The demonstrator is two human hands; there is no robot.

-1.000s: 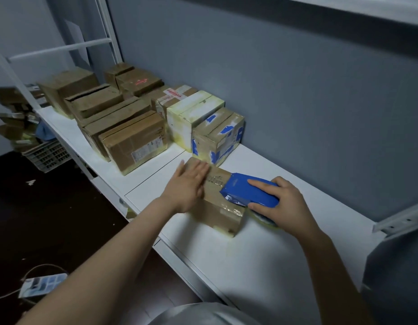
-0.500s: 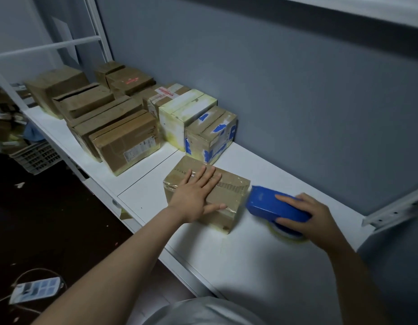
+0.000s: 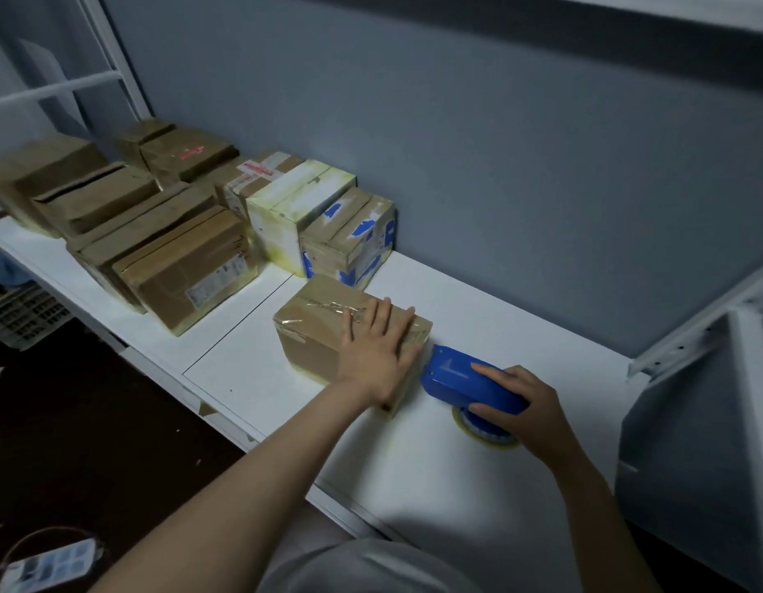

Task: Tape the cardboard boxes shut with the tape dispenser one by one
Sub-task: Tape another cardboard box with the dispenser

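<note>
Pressing flat on the cardboard box (image 3: 320, 336), the left hand (image 3: 377, 357) lies palm down, fingers straight and spread over the right end of the top. It grasps nothing, only presses. The box sits mid-frame on the white shelf (image 3: 478, 306) with its flaps closed. Wrinkled clear tape (image 3: 328, 308) runs along the top seam and over the left end.

The right hand (image 3: 531, 404) grips the blue tape dispenser (image 3: 465, 376), fingers and thumb curled round its rear and the index finger laid along the top. The dispenser is down on the shelf at 3 o'clock of the box, its nose pointing to 10 o'clock and just beside the box's right end; whether they touch cannot be told. A yellowish tape roll (image 3: 486, 436) shows under the dispenser's rear, against the shelf surface.

At 12 o'clock of the box, a blue-patched box (image 3: 350, 237) stands against the grey wall (image 3: 499, 143), near the taped box but apart from it. At 10 o'clock of that one is a white-and-yellow box (image 3: 294, 203), then more brown boxes in rows running on toward 10 o'clock. The nearest of these, a large brown box (image 3: 179, 267), has a white label on its side.

A plastic basket (image 3: 20, 314) sits at 9 o'clock, below the shelf edge. A power strip (image 3: 46, 564) lies on the dark floor at 8 o'clock. A white frame upright (image 3: 123, 66) rises at 11 o'clock.
</note>
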